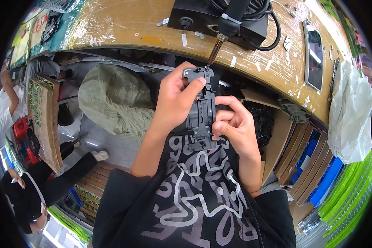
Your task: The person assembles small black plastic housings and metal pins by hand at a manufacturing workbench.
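Note:
A long black plastic frame [201,113] with ribs, holes and small posts is held upright in front of my chest. My left hand [173,99] grips its upper left side, thumb pressed flat on the face near the top. On the lower right edge, the curled fingers and thumb of my right hand [235,128] pinch the frame. A soldering iron [214,50] with a dark handle and brownish metal shaft points down from above. Its thin tip meets the top end of the frame, beside a small post; whether it touches cannot be told.
A black box [186,20] with cables stands on the wooden bench [124,29]. A phone [314,56] and scattered white scraps lie to the right, near a white plastic bag [349,111]. Cardboard boxes stand beneath. A green cloth-covered bundle [113,97] and other people are at left.

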Motion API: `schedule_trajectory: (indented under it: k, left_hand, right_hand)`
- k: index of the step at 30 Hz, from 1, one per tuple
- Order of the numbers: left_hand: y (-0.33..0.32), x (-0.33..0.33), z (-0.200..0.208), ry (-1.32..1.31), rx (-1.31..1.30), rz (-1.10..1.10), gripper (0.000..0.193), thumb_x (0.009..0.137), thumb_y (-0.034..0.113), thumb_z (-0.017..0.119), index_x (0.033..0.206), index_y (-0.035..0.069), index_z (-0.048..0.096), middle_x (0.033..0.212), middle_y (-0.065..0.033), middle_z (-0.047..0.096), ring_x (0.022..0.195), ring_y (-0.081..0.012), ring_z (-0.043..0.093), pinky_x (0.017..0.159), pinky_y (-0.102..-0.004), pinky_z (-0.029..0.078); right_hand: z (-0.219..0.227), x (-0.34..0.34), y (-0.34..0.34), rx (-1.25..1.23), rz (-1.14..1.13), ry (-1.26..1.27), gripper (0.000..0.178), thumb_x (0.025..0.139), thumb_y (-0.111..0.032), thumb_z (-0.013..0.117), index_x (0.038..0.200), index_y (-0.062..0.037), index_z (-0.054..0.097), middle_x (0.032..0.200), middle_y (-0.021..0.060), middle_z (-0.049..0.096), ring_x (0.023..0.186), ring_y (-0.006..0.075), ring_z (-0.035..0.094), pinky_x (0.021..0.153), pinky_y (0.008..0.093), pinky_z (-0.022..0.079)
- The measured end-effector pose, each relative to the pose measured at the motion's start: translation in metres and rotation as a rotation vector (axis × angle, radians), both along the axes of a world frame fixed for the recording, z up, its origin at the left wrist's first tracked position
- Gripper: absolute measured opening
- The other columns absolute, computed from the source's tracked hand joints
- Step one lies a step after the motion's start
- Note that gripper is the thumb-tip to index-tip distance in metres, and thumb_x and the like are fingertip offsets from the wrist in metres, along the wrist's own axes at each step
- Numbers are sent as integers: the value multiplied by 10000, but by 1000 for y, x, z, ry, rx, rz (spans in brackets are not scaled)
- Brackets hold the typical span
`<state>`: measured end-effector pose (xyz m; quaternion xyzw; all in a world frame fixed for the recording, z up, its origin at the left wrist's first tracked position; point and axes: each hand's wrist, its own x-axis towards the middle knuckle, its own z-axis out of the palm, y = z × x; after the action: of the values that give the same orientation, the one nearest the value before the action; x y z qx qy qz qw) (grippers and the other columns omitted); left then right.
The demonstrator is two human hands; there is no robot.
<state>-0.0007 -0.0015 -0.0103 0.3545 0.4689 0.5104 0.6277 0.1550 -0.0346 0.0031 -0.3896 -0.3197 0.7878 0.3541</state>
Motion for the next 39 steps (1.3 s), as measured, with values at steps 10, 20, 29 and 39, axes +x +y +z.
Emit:
schedule_trajectory:
  k: [10,20,29,39]
  left_hand:
    - [1,2,1,-26,-54,38,42,770,26,501,735,23,477,638,42,457,568,0,395,486,-163,311]
    - [2,0,0,20,-44,12,35,774,35,505,754,25,478,640,44,456,567,-3,393,482,-172,318]
    - [3,-1,-2,32,-22,7,31,780,52,498,775,22,488,664,27,479,577,-16,427,501,-175,346]
    - [6,-2,4,25,-38,13,50,783,66,492,791,18,504,674,15,497,577,-29,455,518,-177,376]
  right_hand:
    - [3,-2,0,-24,-12,18,358,764,-26,592,1069,9,408,663,48,554,570,104,564,497,191,442]
    - [1,-2,1,12,-14,-2,386,754,-43,606,1073,24,398,655,50,544,559,97,545,487,196,445]
    - [-2,-2,3,-16,-19,24,359,762,-29,596,1066,10,409,664,46,548,573,101,559,504,194,445]
    - [4,-4,7,14,-25,15,350,762,-31,595,1058,18,413,658,44,546,570,97,555,498,188,435]
